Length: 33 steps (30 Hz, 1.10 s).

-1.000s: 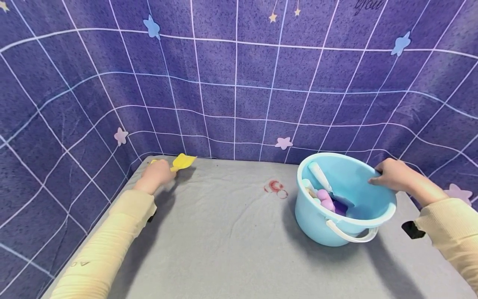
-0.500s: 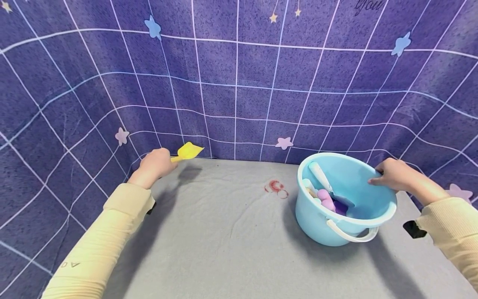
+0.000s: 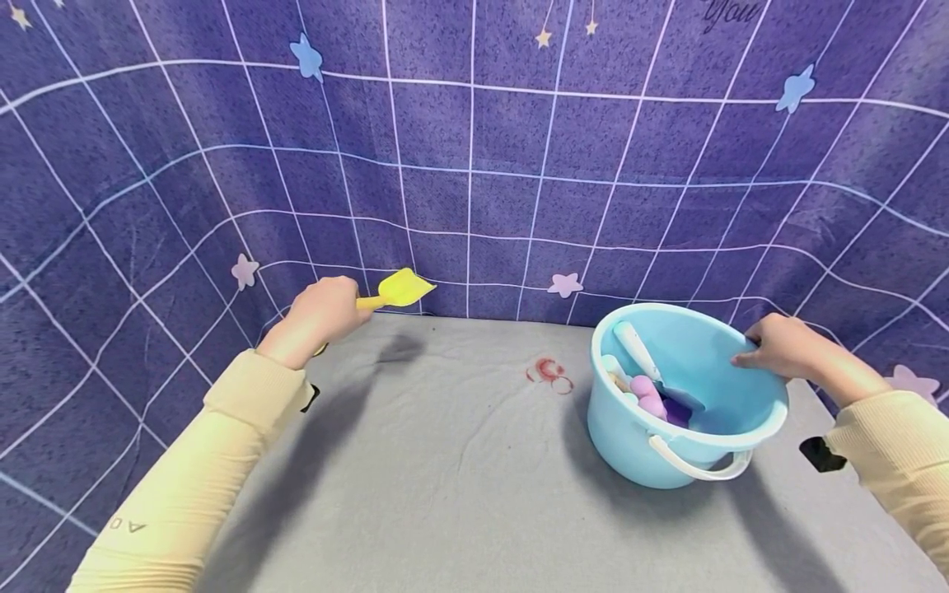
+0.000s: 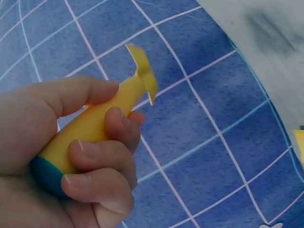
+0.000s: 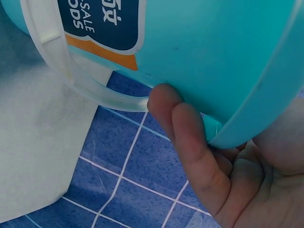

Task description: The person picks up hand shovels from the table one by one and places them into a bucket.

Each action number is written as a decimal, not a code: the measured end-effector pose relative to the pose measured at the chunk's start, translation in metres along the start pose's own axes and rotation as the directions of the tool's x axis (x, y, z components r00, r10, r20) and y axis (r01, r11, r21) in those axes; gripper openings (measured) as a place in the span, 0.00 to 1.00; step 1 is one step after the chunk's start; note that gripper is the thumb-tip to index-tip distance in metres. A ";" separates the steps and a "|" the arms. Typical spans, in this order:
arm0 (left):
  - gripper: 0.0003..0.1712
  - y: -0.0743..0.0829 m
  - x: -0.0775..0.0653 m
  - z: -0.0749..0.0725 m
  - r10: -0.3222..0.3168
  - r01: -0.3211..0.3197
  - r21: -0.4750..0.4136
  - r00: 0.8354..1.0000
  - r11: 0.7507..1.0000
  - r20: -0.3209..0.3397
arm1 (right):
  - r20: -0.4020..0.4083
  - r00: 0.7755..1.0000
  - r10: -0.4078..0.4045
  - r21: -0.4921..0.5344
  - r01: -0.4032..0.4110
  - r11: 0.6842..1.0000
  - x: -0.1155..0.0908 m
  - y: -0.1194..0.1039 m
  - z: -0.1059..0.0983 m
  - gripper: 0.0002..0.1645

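My left hand (image 3: 322, 315) curls its fingers round the yellow handle of a small toy shovel (image 3: 404, 288), raised above the table's back left. In the left wrist view the shovel's handle (image 4: 88, 128) ends in a teal cap, and its blade shows edge-on. On the right, my right hand (image 3: 787, 350) grips the rim of a light blue bucket (image 3: 638, 449), thumb inside and fingers outside. The bucket tilts a little toward me. Inside lie a white-handled shovel (image 3: 636, 350) with a bluish blade, pink rounded pieces (image 3: 647, 397) and a purple piece; their lower parts are hidden.
A grey cloth (image 3: 445, 461) covers the table, with red ring-shaped marks (image 3: 549, 371) near the bucket. Purple gridded curtain (image 3: 474, 189) with stars encloses the back and sides. Another yellow object (image 4: 299, 145) shows at the left wrist view's right edge. The bucket's white handle (image 3: 700, 471) hangs down in front.
My left hand has lifted the yellow toy shovel off the table's back left corner and carried it up and to the right. My right hand and the bucket have stayed put.
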<state>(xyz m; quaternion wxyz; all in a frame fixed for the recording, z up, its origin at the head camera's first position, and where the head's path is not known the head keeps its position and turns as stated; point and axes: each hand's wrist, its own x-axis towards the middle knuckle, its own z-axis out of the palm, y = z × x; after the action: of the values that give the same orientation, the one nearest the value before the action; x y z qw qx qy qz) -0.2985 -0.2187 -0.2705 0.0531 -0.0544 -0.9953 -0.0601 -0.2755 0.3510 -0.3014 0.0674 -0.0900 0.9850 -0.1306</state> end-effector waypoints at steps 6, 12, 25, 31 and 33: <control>0.10 0.013 0.000 -0.006 0.067 -0.067 -0.016 0.997 0.998 -0.039 | 0.009 1.000 0.006 0.001 -0.006 1.000 0.000 0.000 0.000 0.18; 0.09 0.028 0.003 -0.010 0.122 -0.123 -0.021 0.991 0.992 -0.045 | 0.006 1.000 -0.001 0.000 0.001 1.000 0.000 0.001 0.000 0.18; 0.09 0.061 0.012 -0.014 0.233 -0.249 -0.079 0.957 0.965 -0.175 | 0.007 1.000 -0.010 0.000 0.010 1.000 0.001 0.002 0.000 0.17; 0.08 0.079 0.014 -0.017 0.258 -0.285 -0.104 0.943 0.953 -0.212 | 0.010 1.000 -0.021 0.008 0.021 1.000 0.003 0.005 0.001 0.18; 0.08 0.085 0.014 -0.018 0.261 -0.289 -0.105 0.940 0.952 -0.219 | 0.009 1.000 -0.024 0.009 0.024 1.000 0.002 0.005 0.000 0.18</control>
<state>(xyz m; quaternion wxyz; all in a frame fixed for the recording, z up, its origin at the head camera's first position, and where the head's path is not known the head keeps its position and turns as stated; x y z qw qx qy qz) -0.3009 -0.1357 -0.2414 0.1583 -0.1903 -0.9608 -0.1247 -0.2786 0.3552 -0.3035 0.0708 -0.1020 0.9830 -0.1353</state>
